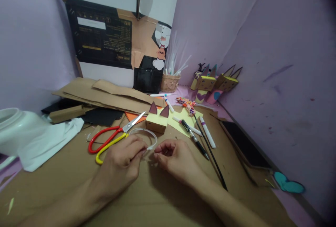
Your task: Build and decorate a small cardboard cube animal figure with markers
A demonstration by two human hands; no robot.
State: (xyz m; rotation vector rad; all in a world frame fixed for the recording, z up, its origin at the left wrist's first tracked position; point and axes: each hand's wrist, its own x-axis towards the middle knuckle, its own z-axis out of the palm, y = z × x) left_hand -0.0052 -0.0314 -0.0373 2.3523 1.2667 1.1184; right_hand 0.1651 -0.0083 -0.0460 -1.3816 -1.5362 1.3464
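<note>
My left hand (121, 157) is closed in a pinch in the middle of the table, its fingertips at the near edge of a thin whitish ring (156, 138). What sits between those fingers is too small to make out. Facing it, my right hand (181, 160) has curled fingers with thumb and forefinger close together; anything in them is hidden. Just beyond the hands stands a small cardboard box (156, 126) with a yellow top and two brown pointed ears. Scissors (123, 129) with red and yellow handles lie left of the ring, blades apart.
Markers (207, 132), a black pen (195, 140) and a black stick (212, 158) lie to the right, near a phone-like black slab (245, 144). Cardboard strips (110, 95) lie behind. A white container (17, 129) stands left; cardboard figures (207, 84) stand at the back.
</note>
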